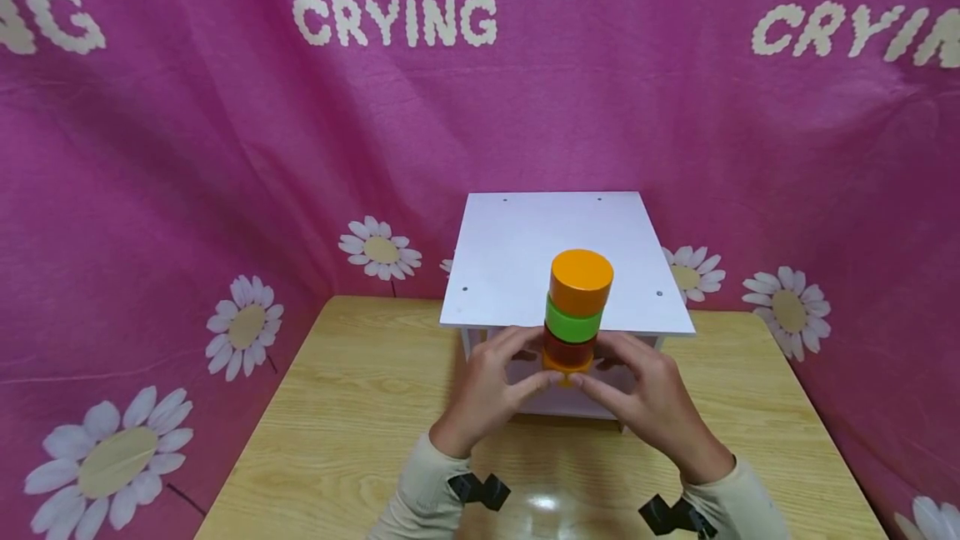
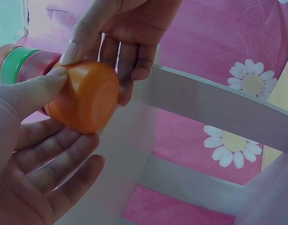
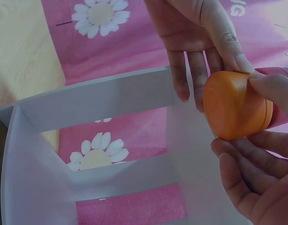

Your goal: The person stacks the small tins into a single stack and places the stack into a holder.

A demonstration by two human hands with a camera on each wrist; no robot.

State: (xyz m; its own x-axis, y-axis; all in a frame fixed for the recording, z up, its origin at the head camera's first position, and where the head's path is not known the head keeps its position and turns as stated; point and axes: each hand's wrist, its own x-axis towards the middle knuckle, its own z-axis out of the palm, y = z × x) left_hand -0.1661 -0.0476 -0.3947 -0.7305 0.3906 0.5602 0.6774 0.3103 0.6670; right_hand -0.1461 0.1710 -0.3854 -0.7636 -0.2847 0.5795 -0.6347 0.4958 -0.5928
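Note:
A stack of smooth round coloured pieces (image 1: 573,323) stands upright between both hands in the head view. From the top come an orange piece (image 1: 581,286), a green one, a dark red one and a second orange piece (image 2: 90,101) at the bottom. My left hand (image 1: 487,386) grips that lowest piece from the left, thumb in front. From the right, my right hand (image 1: 651,394) holds the same piece, its thumb close to the left one. Both wrist views show fingertips on the bottom piece's sides. Whether the pieces are cups or solid blocks I cannot tell.
Behind the stack is a small white stand (image 1: 558,248) with a flat top and screw heads, its open frame (image 3: 111,183) showing in the wrist views. It sits on a wooden table (image 1: 360,382). A pink curtain (image 1: 600,107) with daisies and lettering hangs around.

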